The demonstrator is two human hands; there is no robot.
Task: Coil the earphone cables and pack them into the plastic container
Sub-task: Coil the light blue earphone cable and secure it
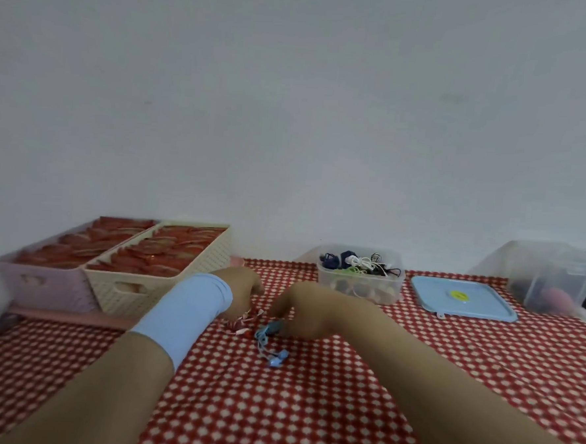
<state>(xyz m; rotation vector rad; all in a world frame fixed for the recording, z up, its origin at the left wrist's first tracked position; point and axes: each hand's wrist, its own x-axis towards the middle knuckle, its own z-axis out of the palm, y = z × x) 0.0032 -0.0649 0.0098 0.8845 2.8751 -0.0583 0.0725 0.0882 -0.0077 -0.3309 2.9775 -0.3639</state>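
Head view: both hands work low over the middle of the table (307,411), which is covered by a red cloth with white dots; the left hand (243,287), its wrist wrapped in a pale blue sleeve (190,313), curls down onto a red-and-white earphone cable (241,321), and the right hand (300,308) has its fingers bent down onto a blue earphone cable (271,337), whose loose end with the earbuds trails toward the camera on the cloth. The two cables lie just beside each other, perhaps tangled, which would explain why each hand takes one. Whether either hand actually pinches its cable or only rests on it cannot be told, since the fingertips are hidden under the knuckles and the frame is blurred. The clear plastic container (360,284) stands behind the right hand, lid off and already heaped with dark, white and green cables, so it is within easy reach for the next coil; its blue lid (462,299) lies flat to the right, kept apart probably so that the opening stays free. At the far left two woven baskets (151,275), one cream and one lilac, hold rows of reddish things too soft to identify. A larger translucent box (549,278) at the right edge is cut off, its contents only dim shapes
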